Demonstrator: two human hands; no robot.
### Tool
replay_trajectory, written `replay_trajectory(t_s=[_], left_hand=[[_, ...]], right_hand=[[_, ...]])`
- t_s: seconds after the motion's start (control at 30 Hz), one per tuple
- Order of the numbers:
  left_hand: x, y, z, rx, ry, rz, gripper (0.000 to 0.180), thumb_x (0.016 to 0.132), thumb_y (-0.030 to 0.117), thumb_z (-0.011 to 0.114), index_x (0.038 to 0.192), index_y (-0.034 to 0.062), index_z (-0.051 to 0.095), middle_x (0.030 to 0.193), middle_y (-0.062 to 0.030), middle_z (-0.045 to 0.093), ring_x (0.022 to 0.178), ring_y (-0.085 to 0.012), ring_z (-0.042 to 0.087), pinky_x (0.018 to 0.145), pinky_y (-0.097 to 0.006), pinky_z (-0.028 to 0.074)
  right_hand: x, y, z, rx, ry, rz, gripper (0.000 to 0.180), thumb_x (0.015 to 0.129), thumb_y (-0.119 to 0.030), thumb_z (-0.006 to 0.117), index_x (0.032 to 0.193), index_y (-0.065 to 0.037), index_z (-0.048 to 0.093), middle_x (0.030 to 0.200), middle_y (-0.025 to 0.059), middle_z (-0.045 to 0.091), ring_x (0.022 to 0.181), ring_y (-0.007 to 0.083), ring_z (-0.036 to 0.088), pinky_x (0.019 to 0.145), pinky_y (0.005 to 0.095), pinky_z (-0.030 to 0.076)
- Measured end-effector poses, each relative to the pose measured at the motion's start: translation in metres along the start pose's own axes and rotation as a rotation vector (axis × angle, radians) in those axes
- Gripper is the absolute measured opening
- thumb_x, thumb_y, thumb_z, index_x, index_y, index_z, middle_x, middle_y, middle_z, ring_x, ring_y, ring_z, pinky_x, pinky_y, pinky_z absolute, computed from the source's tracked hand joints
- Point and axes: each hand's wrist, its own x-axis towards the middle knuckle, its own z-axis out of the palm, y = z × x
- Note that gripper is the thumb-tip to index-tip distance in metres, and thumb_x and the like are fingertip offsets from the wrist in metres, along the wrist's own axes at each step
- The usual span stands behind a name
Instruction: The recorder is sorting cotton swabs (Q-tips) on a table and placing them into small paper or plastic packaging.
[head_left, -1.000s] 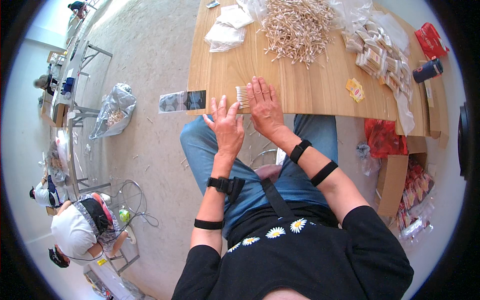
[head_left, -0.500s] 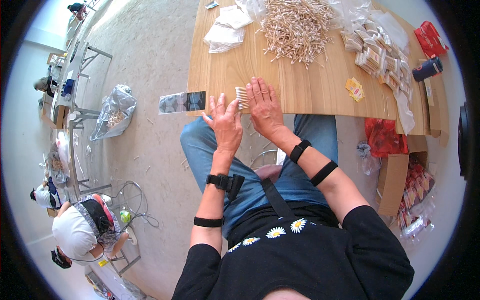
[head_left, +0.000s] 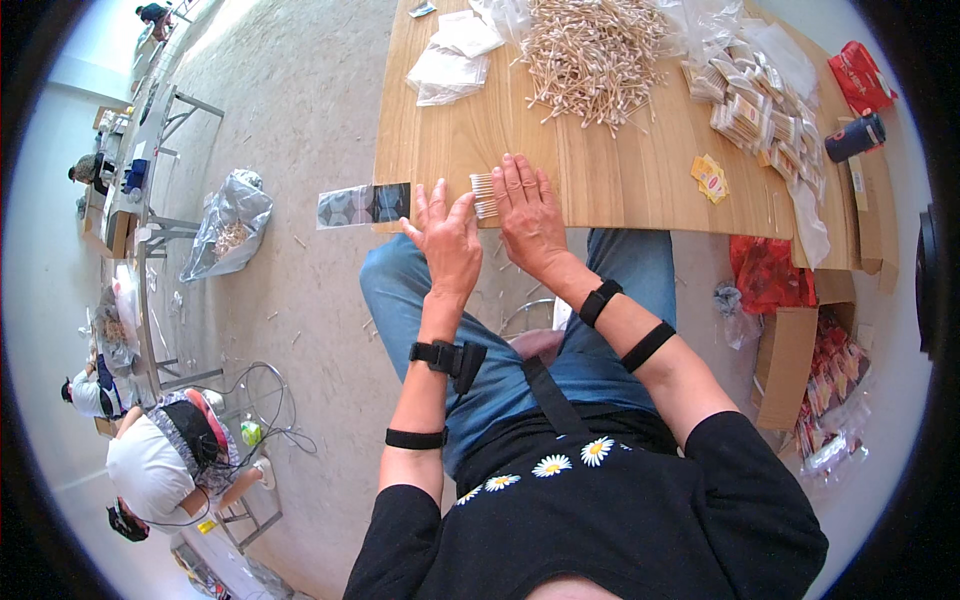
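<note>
A short row of cotton swabs (head_left: 482, 192) lies side by side near the table's front edge. My right hand (head_left: 530, 212) rests flat over the right part of the row, fingers stretched out, hiding the swabs beneath. Just left of the row is my left hand (head_left: 449, 240), its fingers spread; the index fingertip is close to the swab ends, and whether it touches them I cannot tell. A dark patterned plastic sheet (head_left: 390, 203) juts over the table's left edge beside my left fingers. Farther back sits a big heap of loose cotton swabs (head_left: 592, 62).
Clear flat bags (head_left: 448, 75) lie at the back left of the wooden table (head_left: 620, 185). Bundled swab packs (head_left: 745, 118), yellow cards (head_left: 709, 180), a dark blue cup (head_left: 855, 138) and a red packet (head_left: 860, 78) are on the right. A cardboard box (head_left: 786, 365) stands below.
My left hand has shifted slightly left, a little away from the swab row. My right hand stays in place. At the far left, a person in white has moved slightly.
</note>
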Motion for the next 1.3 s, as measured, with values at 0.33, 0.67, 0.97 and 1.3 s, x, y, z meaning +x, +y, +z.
replay_trajectory(t_s=[0.33, 0.67, 0.97, 1.3], left_hand=[[-0.003, 0.003, 0.0, 0.019, -0.02, 0.005, 0.026, 0.093, 0.017, 0.061, 0.118, 0.0151, 0.07, 0.146, -0.0155, 0.049, 0.147, -0.0383, 0.028, 0.112, -0.072, 0.012], [0.01, 0.002, 0.004, 0.003, 0.024, 0.001, 0.029, 0.09, 0.01, 0.063, 0.118, 0.014, 0.071, 0.146, -0.0141, 0.049, 0.146, -0.037, 0.029, 0.112, -0.072, 0.011], [0.008, 0.002, 0.005, -0.004, -0.002, -0.016, 0.029, 0.089, 0.009, 0.064, 0.117, 0.0147, 0.071, 0.146, -0.0138, 0.05, 0.147, -0.0371, 0.029, 0.113, -0.072, 0.009], [0.022, 0.006, 0.003, 0.012, 0.001, -0.015, 0.029, 0.09, 0.011, 0.064, 0.118, 0.0149, 0.071, 0.146, -0.0142, 0.051, 0.146, -0.0369, 0.031, 0.112, -0.072, 0.012]], right_hand=[[0.0, 0.0, 0.001, -0.01, 0.007, 0.0, 0.071, 0.08, -0.01, 0.064, 0.146, 0.001, 0.04, 0.155, 0.0206, 0.036, 0.147, 0.0342, 0.03, 0.121, 0.0472, 0.022], [0.0, -0.001, 0.003, -0.017, 0.012, -0.006, 0.072, 0.079, -0.01, 0.064, 0.146, 0.002, 0.04, 0.155, 0.0205, 0.036, 0.148, 0.0342, 0.03, 0.121, 0.047, 0.022], [0.0, 0.0, 0.003, -0.045, 0.009, -0.007, 0.071, 0.08, -0.011, 0.063, 0.146, 0.002, 0.04, 0.155, 0.0208, 0.036, 0.148, 0.0344, 0.029, 0.121, 0.0472, 0.022], [0.0, 0.001, 0.008, -0.034, 0.045, -0.008, 0.067, 0.082, -0.011, 0.061, 0.145, 0.002, 0.042, 0.155, 0.0211, 0.036, 0.147, 0.0348, 0.031, 0.121, 0.0482, 0.022]])
